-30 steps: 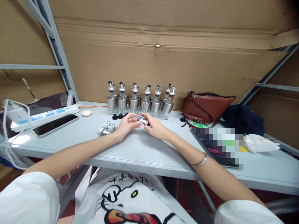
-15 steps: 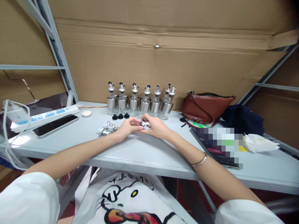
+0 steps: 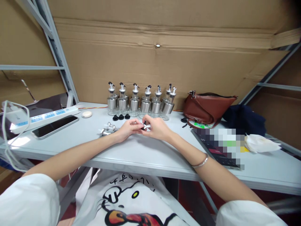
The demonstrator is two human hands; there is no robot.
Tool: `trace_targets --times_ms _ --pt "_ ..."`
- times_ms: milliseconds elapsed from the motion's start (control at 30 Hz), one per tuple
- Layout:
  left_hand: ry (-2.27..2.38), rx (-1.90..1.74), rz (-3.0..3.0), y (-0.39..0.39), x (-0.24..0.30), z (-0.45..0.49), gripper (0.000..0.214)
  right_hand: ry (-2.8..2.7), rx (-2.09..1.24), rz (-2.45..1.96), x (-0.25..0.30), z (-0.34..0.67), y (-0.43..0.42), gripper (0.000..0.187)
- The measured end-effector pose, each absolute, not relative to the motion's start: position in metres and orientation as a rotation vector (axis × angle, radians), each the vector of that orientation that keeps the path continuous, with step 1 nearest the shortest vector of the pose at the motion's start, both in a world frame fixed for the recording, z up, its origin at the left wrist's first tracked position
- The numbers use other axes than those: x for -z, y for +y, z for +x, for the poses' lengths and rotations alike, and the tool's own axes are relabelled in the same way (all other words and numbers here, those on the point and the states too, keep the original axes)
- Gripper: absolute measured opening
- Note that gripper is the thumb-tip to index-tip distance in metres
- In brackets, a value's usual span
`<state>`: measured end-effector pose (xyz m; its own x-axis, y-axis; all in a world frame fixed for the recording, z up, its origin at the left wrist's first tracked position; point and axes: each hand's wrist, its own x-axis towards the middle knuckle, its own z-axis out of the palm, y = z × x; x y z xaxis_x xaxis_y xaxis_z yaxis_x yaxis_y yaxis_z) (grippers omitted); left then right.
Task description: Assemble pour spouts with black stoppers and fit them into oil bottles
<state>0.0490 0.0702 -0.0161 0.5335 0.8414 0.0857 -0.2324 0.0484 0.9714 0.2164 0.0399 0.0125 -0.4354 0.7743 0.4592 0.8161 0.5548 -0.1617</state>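
Over the middle of the table, my left hand [image 3: 129, 129] and my right hand [image 3: 157, 128] meet fingertip to fingertip. Between them they pinch a small silver and black pourer top [image 3: 147, 126], partly covered by the fingers. Beside my left wrist lie several silver pourer spouts [image 3: 108, 128]. Three black stoppers [image 3: 121, 117] sit in a row just beyond. Behind the hands stand rows of oil bottles [image 3: 134, 103] of glass and steel; most show silver pourers with black tips.
A power strip [image 3: 44, 119], a phone [image 3: 56, 126] and a round white case [image 3: 87, 114] lie at left. On the right are a brown bag [image 3: 209, 108], a tablet [image 3: 211, 147], a white tissue [image 3: 261, 143] and dark cloth [image 3: 244, 119]. Cardboard [image 3: 150, 66] walls the back.
The fingers of both hands have shifted slightly around the pourer top, and its black part now points more upward. The other things stay where they were.
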Motion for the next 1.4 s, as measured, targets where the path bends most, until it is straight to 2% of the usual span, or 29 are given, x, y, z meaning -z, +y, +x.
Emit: trace_targets --times_ms 367,600,800,967,1167,1333,1400 --pt "0.604 -0.941 1.345 0.07 0.019 0.05 0.034 -2.316 0.021 -1.236 -0.012 0.218 0.039 0.025" --pt "0.599 -0.947 1.397 0.07 0.019 0.05 0.031 -2.337 0.082 -1.242 -0.016 0.217 0.034 0.023" --pt "0.513 -0.894 1.281 0.064 0.015 0.053 0.037 -2.353 0.126 -1.214 -0.017 0.218 0.034 0.022" --pt "0.485 -0.86 1.212 0.06 0.012 0.054 0.032 -2.308 0.145 -1.157 -0.018 0.217 0.035 0.02" --pt "0.481 -0.729 1.277 0.063 0.015 0.053 0.037 -2.192 0.06 -1.145 -0.015 0.219 0.038 0.018" --pt "0.521 -0.826 1.337 0.066 0.012 0.052 0.041 -2.208 -0.056 -1.001 -0.016 0.226 0.044 0.036" --pt "0.527 -0.851 1.35 0.066 0.01 0.051 0.041 -2.193 -0.053 -0.95 -0.015 0.227 0.045 0.034"
